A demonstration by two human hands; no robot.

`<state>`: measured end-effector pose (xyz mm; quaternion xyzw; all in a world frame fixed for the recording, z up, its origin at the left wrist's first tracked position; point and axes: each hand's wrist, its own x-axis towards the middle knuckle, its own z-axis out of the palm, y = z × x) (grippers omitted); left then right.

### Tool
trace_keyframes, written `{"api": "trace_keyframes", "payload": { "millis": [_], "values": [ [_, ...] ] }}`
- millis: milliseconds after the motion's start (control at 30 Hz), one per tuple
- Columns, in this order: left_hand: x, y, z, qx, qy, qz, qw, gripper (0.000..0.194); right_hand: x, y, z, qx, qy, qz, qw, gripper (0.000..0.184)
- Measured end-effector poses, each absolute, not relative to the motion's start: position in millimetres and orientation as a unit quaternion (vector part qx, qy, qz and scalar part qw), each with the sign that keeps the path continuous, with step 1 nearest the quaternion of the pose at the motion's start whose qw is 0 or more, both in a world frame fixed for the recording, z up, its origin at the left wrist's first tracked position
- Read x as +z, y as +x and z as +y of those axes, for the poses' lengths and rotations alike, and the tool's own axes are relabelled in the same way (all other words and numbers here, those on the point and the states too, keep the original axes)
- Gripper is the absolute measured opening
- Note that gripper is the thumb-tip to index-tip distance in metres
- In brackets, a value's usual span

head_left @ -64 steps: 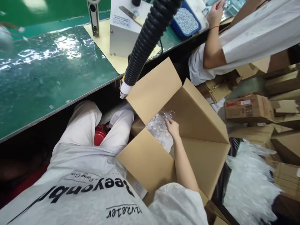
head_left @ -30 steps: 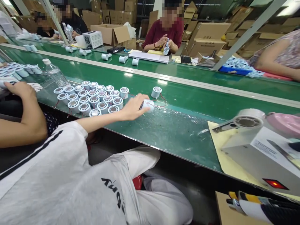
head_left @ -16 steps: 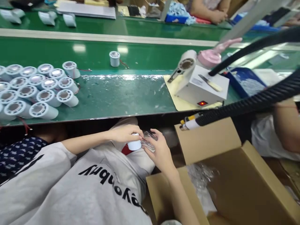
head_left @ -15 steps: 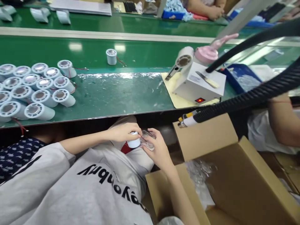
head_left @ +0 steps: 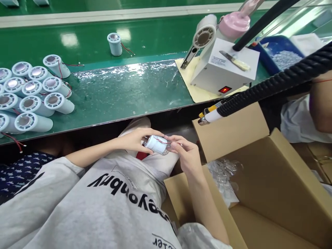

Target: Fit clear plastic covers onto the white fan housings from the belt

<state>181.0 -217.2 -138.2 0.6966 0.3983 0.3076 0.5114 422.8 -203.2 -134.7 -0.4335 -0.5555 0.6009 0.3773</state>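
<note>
Over my lap, below the table edge, both hands grip one small white cylinder [head_left: 156,144] with thin red wires along it. My left hand [head_left: 135,139] is closed on its left end. My right hand [head_left: 187,154] is closed on its right end, where a clear plastic piece [head_left: 168,147] sits against the cylinder. A cluster of several like white cylinders [head_left: 33,95] lies on the green table at the left, and a single one [head_left: 114,44] stands farther back.
An open cardboard box [head_left: 261,180] with clear plastic pieces [head_left: 224,174] stands at my right. A white machine [head_left: 224,65] with a red light sits on a yellow mat. A black corrugated hose [head_left: 272,86] hangs over the box. Another person's arm [head_left: 320,103] is at the far right.
The cylinder now lies on its side between my hands instead of upright, with the clear piece at its right end. The view has tilted down a little.
</note>
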Motion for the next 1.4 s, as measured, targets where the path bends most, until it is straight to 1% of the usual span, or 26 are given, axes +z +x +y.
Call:
{"api": "trace_keyframes", "payload": {
  "millis": [67, 167, 233, 300, 400, 667, 1167, 1400],
  "values": [
    [-134.0, 182.7, -220.6, 0.321, 0.645, 0.409, 0.56, 0.067, -132.9, 425.0, -203.8, 0.603, -0.399, -0.581, 0.374, 0.031],
    [-131.2, 185.2, -224.4, 0.338, 0.562, 0.408, 0.635, 0.068, -127.0, 429.1, -206.5, 0.524, -0.365, -0.693, 0.335, 0.035],
    [-130.5, 185.7, -225.5, 0.335, 0.537, 0.405, 0.66, 0.07, -124.2, 431.8, -208.7, 0.47, -0.361, -0.739, 0.32, 0.034],
    [-129.1, 185.3, -225.7, 0.325, 0.538, 0.404, 0.665, 0.074, -124.3, 434.1, -210.9, 0.462, -0.358, -0.744, 0.324, 0.033],
    [-124.9, 183.4, -226.1, 0.315, 0.571, 0.397, 0.646, 0.076, -127.6, 436.0, -214.3, 0.5, -0.358, -0.716, 0.331, 0.038],
    [-118.3, 178.9, -229.4, 0.33, 0.656, 0.351, 0.58, 0.069, -125.9, 437.2, -219.4, 0.587, -0.367, -0.644, 0.324, 0.043],
    [-114.2, 176.9, -229.7, 0.309, 0.665, 0.348, 0.584, 0.066, -130.7, 430.2, -218.4, 0.7, -0.385, -0.517, 0.307, 0.051],
    [-118.9, 176.2, -227.9, 0.34, 0.698, 0.312, 0.547, 0.066, -133.4, 425.3, -219.2, 0.764, -0.393, -0.42, 0.292, 0.052]
  ]
}}
